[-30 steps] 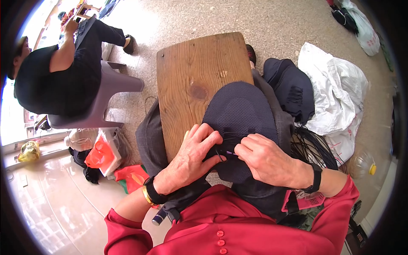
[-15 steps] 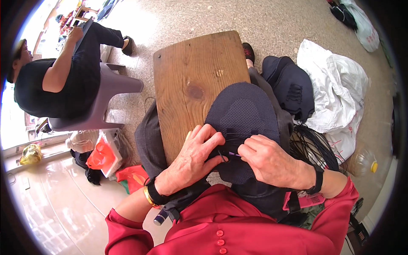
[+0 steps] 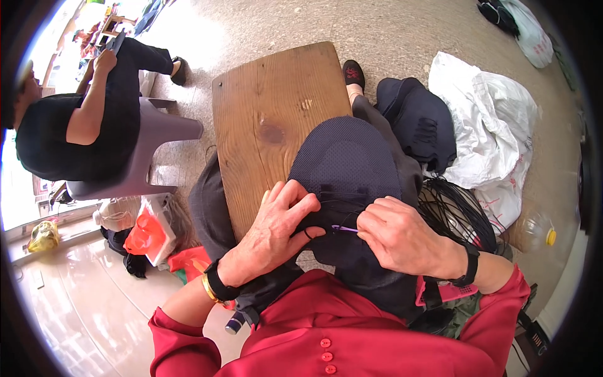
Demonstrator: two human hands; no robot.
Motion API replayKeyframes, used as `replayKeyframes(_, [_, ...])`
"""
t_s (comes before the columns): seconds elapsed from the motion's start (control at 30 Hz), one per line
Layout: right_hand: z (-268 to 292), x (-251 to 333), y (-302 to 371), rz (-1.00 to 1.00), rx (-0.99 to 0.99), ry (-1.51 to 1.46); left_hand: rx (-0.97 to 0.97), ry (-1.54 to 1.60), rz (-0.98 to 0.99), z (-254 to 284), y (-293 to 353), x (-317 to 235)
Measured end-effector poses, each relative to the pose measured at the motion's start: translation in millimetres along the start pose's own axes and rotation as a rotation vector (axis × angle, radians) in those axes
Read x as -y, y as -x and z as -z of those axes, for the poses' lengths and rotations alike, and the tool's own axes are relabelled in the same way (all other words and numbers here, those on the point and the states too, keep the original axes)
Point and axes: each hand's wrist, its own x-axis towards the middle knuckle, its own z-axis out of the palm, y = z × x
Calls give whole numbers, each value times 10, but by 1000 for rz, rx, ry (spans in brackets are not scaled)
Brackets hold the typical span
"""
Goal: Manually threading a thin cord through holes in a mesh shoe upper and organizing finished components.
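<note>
Plainly, right hand holds purple hook — red-marked white sack beyond.

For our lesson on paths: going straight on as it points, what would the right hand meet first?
Probably the left hand; depth is unclear, so the hook in the right hand might catch the dark fabric first.

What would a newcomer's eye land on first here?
Probably the bright red shirt, filling the lower middle. Above it, the right hand holds a thin purple tool over a dark mesh piece, the left hand at its left edge. A crumpled white sack lies at right.
</note>
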Motion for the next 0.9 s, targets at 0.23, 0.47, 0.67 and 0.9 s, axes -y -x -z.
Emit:
replayKeyframes(0.23, [-39, 78, 19, -21, -91, 102, -75, 18, 1, -81, 51, -42])
replayKeyframes(0.47, [-131, 158, -16, -1, -109, 176, -102, 76, -34, -90, 74, -12])
replayKeyframes(0.67, [-228, 196, -88, -22, -160, 157, -118, 73, -30, -122, 92, 11])
replayKeyframes(0.9, [-317, 199, -161, -3, -186, 200, -152, 112, -86, -159, 100, 98])
